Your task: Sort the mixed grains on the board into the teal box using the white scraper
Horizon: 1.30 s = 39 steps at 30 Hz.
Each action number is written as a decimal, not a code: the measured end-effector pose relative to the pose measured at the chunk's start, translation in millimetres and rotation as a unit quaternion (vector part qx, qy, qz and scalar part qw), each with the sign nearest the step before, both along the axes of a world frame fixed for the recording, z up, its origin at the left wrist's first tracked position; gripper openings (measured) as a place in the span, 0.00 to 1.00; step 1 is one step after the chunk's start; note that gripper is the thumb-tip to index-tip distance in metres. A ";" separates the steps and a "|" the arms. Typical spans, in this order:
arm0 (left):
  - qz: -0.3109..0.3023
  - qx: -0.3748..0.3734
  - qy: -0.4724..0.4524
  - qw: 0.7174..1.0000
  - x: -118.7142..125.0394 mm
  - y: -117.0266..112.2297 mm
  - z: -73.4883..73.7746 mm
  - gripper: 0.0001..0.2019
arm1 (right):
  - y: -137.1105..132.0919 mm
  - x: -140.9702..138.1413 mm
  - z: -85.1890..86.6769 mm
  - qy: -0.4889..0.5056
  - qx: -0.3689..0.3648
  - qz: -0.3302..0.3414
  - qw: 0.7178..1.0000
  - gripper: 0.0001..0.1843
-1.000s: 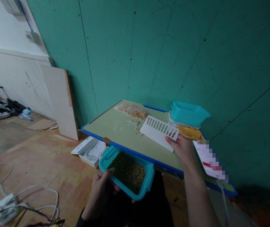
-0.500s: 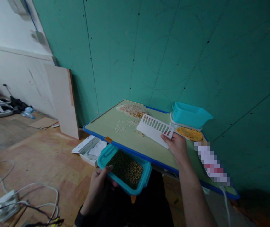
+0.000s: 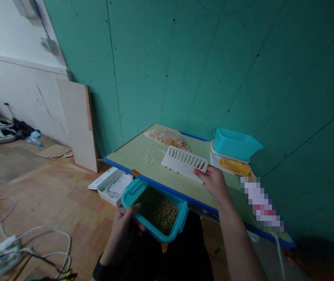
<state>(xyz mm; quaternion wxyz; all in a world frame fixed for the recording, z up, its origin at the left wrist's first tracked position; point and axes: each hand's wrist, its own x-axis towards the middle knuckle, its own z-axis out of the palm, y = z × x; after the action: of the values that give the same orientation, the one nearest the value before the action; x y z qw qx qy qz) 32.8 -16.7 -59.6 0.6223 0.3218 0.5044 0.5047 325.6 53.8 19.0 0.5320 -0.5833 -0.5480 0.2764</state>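
Observation:
My left hand (image 3: 122,230) grips the near left corner of a blue box (image 3: 131,194) full of green beans (image 3: 156,208), holding it just below the table's front edge. My right hand (image 3: 213,181) pinches the right end of a white slotted scraper (image 3: 182,164), which lies low over the green tabletop (image 3: 134,154). Beyond the scraper's left end sit a pile of yellow beans (image 3: 167,137) and a thin patch of white grains (image 3: 152,157).
At the table's back right stand a second blue box (image 3: 235,143) and a white tray with something yellow (image 3: 235,166). A blurred-out paper lies right of my right hand. White boxes (image 3: 111,185) and cables (image 3: 32,249) lie on the wooden floor; a board (image 3: 77,125) leans on the wall.
My right hand has carried the scraper leftward over the table and lowered it toward the grain piles. The bean box in my left hand has stayed almost where it was.

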 end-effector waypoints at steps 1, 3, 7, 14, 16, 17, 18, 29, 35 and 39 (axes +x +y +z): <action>-0.002 0.000 -0.003 1.000 -0.1 -0.3 0.4 0.24 | -5.5 -1.6 1.0 0.003 -0.003 0.007 1.000 0.21; -0.008 0.003 -0.007 1.000 -0.3 -1.2 0.8 0.24 | -18.2 -5.3 3.3 0.007 -0.009 0.017 1.000 0.22; -0.017 0.006 -0.007 1.000 -0.6 -3.8 1.7 0.25 | -41.8 -7.7 8.8 -0.004 -0.026 0.035 0.999 0.22; -0.024 0.002 0.000 1.000 -0.3 -5.3 6.8 0.24 | -36.2 26.0 11.1 -0.022 0.022 -0.058 0.998 0.22; -0.019 0.001 -0.002 1.000 0.2 -5.6 8.2 0.24 | -27.9 35.8 7.9 -0.040 0.029 -0.105 0.993 0.21; -0.016 -0.001 -0.001 1.000 0.6 -5.9 8.8 0.24 | -24.4 38.8 6.4 -0.055 0.027 -0.119 0.991 0.20; -0.014 -0.002 -0.001 1.000 0.8 -6.1 9.2 0.24 | -21.6 40.5 5.0 -0.071 0.022 -0.125 0.989 0.19; -0.018 0.001 -0.013 1.000 0.7 -5.3 3.3 0.25 | -14.3 27.8 4.9 -0.055 0.038 -0.073 0.995 0.20; -0.020 0.009 -0.012 1.000 0.4 -5.1 2.7 0.25 | -13.6 23.2 4.2 -0.031 0.033 -0.061 0.997 0.19; -0.018 0.002 -0.013 1.000 1.0 -5.5 4.1 0.25 | -13.8 19.0 5.5 -0.016 0.024 -0.054 0.998 0.21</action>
<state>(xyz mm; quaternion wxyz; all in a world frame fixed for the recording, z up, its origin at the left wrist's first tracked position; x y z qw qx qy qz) 33.8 -22.2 -55.5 0.6376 0.3254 0.4891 0.4984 344.6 40.0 24.4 0.5510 -0.6033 -0.5309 0.2247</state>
